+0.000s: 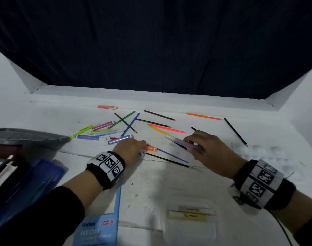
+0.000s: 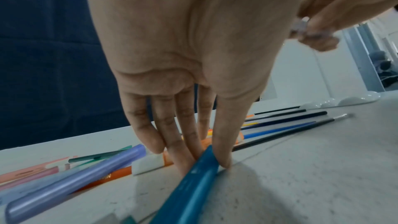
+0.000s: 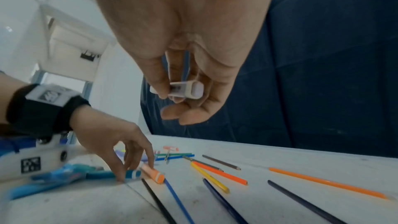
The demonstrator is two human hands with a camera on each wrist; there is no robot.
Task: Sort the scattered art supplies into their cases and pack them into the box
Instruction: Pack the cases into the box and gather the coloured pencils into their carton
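White tabletop (image 1: 151, 189): left hand (image 1: 130, 148) pinches teal marker (image 2: 193, 185); right hand (image 1: 205, 146) grips lilac marker (image 1: 183, 142), angled far-left.

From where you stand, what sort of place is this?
Probably a craft or study table indoors: a white tabletop strewn with coloured pencils and highlighter pens, a dark curtain behind, and a grey storage box alongside.

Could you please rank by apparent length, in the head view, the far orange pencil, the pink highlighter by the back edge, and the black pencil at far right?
1. Black pencil and orange pencil: too alike to separate.
2. Pink highlighter: clearly shortest, though farthest from the camera.
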